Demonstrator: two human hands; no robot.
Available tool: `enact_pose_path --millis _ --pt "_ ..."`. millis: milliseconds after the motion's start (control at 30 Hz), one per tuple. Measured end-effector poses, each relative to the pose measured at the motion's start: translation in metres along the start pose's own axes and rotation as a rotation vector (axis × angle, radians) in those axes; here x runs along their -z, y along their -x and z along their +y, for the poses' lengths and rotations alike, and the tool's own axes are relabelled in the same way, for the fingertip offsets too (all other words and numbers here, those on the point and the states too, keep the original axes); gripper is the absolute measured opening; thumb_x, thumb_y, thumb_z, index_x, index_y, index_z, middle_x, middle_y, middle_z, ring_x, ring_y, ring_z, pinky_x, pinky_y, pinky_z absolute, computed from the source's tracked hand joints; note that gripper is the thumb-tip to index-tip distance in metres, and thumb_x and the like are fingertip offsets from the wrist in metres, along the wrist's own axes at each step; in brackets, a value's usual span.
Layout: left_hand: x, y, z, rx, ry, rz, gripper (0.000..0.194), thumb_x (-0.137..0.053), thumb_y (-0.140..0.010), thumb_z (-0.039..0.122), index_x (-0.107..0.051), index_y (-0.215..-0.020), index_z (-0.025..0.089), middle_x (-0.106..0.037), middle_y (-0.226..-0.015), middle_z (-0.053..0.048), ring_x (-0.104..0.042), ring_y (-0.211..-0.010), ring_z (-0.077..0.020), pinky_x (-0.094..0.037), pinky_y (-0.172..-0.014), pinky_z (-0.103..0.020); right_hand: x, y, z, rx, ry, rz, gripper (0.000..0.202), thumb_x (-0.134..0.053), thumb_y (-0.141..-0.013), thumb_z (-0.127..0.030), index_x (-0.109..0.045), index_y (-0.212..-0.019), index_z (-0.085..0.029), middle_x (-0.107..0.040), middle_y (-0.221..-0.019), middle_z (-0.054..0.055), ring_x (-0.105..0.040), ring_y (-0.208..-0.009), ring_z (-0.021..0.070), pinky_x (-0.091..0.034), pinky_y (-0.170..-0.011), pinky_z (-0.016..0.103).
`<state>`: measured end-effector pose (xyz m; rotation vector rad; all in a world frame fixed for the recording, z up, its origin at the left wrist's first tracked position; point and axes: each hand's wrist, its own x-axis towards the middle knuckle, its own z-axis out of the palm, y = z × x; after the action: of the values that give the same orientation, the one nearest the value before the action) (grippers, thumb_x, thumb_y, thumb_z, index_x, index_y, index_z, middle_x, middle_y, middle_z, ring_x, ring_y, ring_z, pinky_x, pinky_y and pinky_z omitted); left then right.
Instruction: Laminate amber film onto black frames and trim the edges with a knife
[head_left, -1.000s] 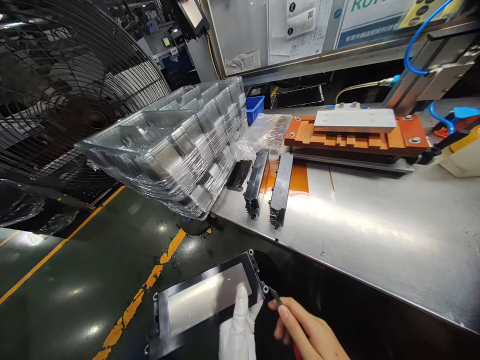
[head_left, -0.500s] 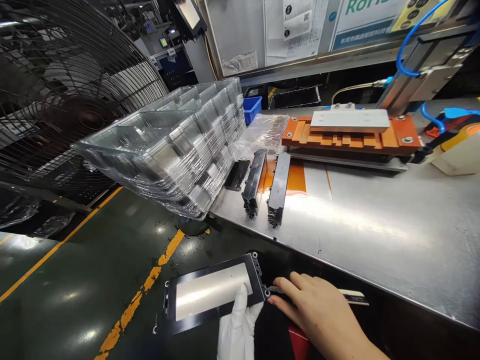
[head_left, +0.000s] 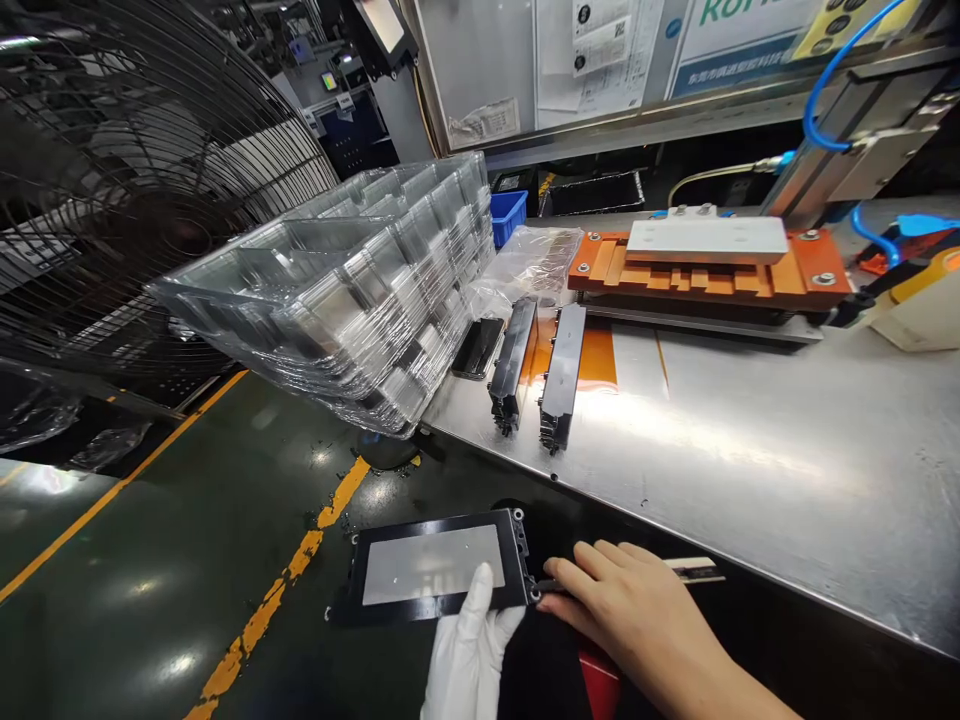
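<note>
My left hand (head_left: pixel 471 655), in a white glove, holds a flat black frame with a grey shiny panel (head_left: pixel 433 568) by its near edge, below the table's front edge. My bare right hand (head_left: pixel 634 620) grips a thin tool (head_left: pixel 694 569) whose tip touches the frame's right corner. Two stacks of black frames (head_left: pixel 560 375) stand on edge on the steel table (head_left: pixel 750 450), beside another stack (head_left: pixel 512 362).
A tall pile of clear plastic trays (head_left: pixel 352 290) overhangs the table's left end. A large wire-guard fan (head_left: pixel 135 190) stands at the left. An orange fixture with a white plate (head_left: pixel 709 262) sits at the table's back. A blue bin (head_left: pixel 506 212) lies behind the trays. Yellow floor lines (head_left: pixel 285 590) run below.
The black frame has tilted flatter and shifted right. My right hand turned palm-down and came over the frame's right corner, with the tool's handle now pointing right.
</note>
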<state>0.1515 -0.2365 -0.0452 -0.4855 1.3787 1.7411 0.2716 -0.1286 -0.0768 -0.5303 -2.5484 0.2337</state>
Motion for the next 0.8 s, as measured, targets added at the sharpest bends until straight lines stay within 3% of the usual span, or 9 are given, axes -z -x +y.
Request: enact_pose_path --millis 267,367,467,633,800 --pt "0.011 -0.004 0.011 0.12 -0.087 -0.173 0.035 -0.06 -0.089 0.012 -0.057 -0.123 0.006 -0.072 -0.109 -0.017 -0.069 -0.102 -0.0273 -0.063 -0.075 -0.027 0.0 0.002 0.002 0.087 -0.031 -0.084 0.053 -0.022 -0.103 -0.047 -0.054 -0.068 -0.023 -0.054 -0.058 -0.002 -0.047 -0.049 0.0165 -0.025 -0.053 0.034" --pt "0.015 -0.006 0.014 0.163 -0.107 -0.267 0.028 -0.059 -0.091 0.015 -0.062 -0.117 0.006 -0.071 -0.11 -0.016 -0.067 -0.106 -0.0273 -0.062 -0.076 -0.027 -0.002 0.004 0.003 0.12 -0.042 -0.074 0.053 -0.023 -0.102 -0.049 -0.052 -0.067 -0.023 -0.053 -0.056 -0.002 -0.046 -0.048 0.0151 -0.024 -0.052 0.034" --pt "0.018 -0.008 0.015 0.19 -0.137 -0.329 0.019 -0.059 -0.091 0.018 -0.067 -0.103 0.006 -0.072 -0.104 -0.014 -0.07 -0.096 -0.0228 -0.061 -0.071 -0.023 -0.004 0.005 0.004 0.143 -0.047 -0.088 0.053 -0.023 -0.102 -0.051 -0.051 -0.067 -0.022 -0.053 -0.056 -0.003 -0.047 -0.048 0.0143 -0.025 -0.052 0.034" --pt "0.024 -0.015 0.018 0.217 -0.145 -0.358 0.017 -0.062 -0.089 0.018 -0.064 -0.105 0.012 -0.072 -0.1 -0.007 -0.07 -0.085 -0.0168 -0.059 -0.063 -0.021 -0.006 0.008 0.005 0.181 -0.063 -0.084 0.055 -0.025 -0.101 -0.054 -0.048 -0.063 -0.022 -0.053 -0.054 -0.004 -0.047 -0.047 0.0135 -0.026 -0.052 0.033" --pt "0.025 -0.016 0.024 0.294 -0.1 -0.338 0.003 -0.063 -0.088 0.013 -0.063 -0.091 0.012 -0.072 -0.083 -0.004 -0.07 -0.069 -0.0136 -0.058 -0.054 -0.019 -0.004 0.007 0.004 0.162 -0.097 -0.067 0.054 -0.03 -0.097 -0.061 -0.049 -0.065 -0.023 -0.053 -0.054 -0.004 -0.047 -0.046 0.0135 -0.026 -0.05 0.032"
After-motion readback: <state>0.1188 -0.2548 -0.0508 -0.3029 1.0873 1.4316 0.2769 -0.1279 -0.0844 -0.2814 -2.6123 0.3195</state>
